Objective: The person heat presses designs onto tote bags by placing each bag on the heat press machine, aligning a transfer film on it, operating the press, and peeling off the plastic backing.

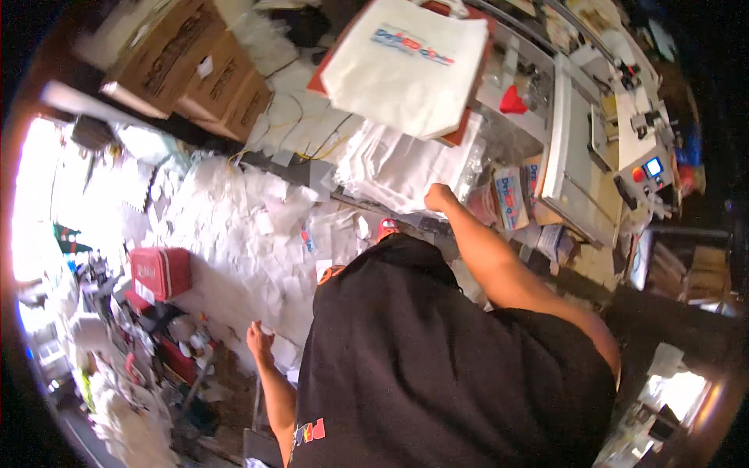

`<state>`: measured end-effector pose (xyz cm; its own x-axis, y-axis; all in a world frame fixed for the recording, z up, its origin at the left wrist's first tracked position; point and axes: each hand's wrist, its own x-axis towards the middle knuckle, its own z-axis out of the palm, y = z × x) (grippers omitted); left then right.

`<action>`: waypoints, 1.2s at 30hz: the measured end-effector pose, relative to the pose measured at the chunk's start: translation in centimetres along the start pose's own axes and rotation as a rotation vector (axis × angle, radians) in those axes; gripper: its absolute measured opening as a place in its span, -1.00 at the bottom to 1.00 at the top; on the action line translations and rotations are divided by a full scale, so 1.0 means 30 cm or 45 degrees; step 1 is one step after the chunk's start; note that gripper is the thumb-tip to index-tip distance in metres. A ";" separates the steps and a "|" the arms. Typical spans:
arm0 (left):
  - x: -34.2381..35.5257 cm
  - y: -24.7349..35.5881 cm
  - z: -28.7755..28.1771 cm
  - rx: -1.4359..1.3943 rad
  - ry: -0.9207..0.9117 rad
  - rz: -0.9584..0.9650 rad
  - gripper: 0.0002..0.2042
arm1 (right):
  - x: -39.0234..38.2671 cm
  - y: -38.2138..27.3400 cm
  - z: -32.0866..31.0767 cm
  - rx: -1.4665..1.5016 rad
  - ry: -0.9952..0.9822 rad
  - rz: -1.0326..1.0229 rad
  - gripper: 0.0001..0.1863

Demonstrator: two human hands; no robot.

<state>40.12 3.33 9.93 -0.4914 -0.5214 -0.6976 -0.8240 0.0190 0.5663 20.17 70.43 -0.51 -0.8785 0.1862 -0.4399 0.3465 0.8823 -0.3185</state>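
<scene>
My right hand (439, 198) is closed against the near right edge of a stack of white fabric bags (394, 168); whatever its fingers grip is hidden. Just beyond, a white tote bag (409, 66) with red and blue print lies flat on a reddish-brown board (477, 58), its handles toward the far side. Low at my left side hangs my left hand (260, 337), empty, with its fingers loosely bent and apart.
Loose white sheets (250, 226) litter the floor to the left, near a red case (160, 273). Brown cardboard boxes (187, 70) are stacked at the far left. On the right stands a machine with a control panel (650, 170); printed packets (511, 199) lie before it.
</scene>
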 end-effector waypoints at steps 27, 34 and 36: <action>-0.443 0.433 0.409 0.484 -0.394 0.372 -0.67 | 0.257 0.341 0.039 1.141 0.258 0.684 -0.67; -0.181 0.136 0.316 0.627 -0.512 0.482 -0.67 | -0.171 -0.407 0.048 2.067 -0.136 0.358 -0.66; -0.064 0.052 0.256 0.148 -0.505 0.288 -0.67 | -0.287 -0.623 0.033 2.096 -0.193 0.271 -0.71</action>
<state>37.62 10.92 8.77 -0.7133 -0.1275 -0.6891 -0.6989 0.2021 0.6861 21.58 51.93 8.40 -0.7699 0.1078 -0.6290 0.4871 -0.5376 -0.6883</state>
